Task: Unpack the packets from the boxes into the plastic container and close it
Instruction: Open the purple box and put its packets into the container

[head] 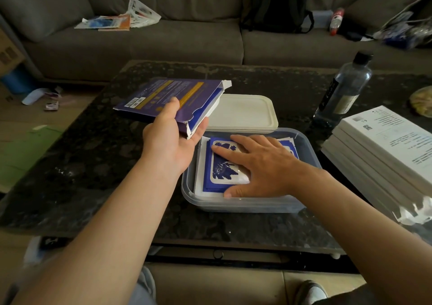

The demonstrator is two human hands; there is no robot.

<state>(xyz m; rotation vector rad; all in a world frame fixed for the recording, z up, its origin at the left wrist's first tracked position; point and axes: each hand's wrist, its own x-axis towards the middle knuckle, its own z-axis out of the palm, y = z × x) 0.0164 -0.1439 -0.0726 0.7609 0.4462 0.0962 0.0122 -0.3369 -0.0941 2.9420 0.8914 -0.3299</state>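
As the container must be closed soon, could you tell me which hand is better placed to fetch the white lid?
Probably the right hand: it lies open on the packets near the lid. The left hand grips the purple box.

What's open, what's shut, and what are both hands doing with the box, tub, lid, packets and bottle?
Purple box: end flap open, held tilted in the air.
Plastic container: open, packets inside.
Lid: off, lying behind the container.
Packets: stacked flat in the container.
Water bottle: upright, cap on.
Left hand: grips the purple box.
Right hand: flat, fingers straight, pressing on the packets.
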